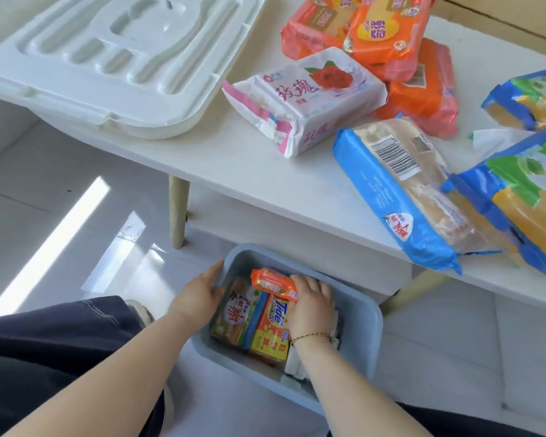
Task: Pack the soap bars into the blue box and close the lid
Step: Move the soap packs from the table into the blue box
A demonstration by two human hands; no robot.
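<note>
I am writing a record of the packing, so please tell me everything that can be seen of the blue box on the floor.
The blue box is a pale blue, rectangular tub with rounded corners; it looks like smooth plastic. It stands upright and open, without a lid, on the floor by the white table. Soap packs partly fill it. The left hand holds its far left rim; the right hand is inside, holding a small orange pack above them.

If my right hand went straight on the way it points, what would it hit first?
Probably the far wall of the blue box, since the right hand, gripping the orange soap pack, points toward it; depth unclear.
</note>
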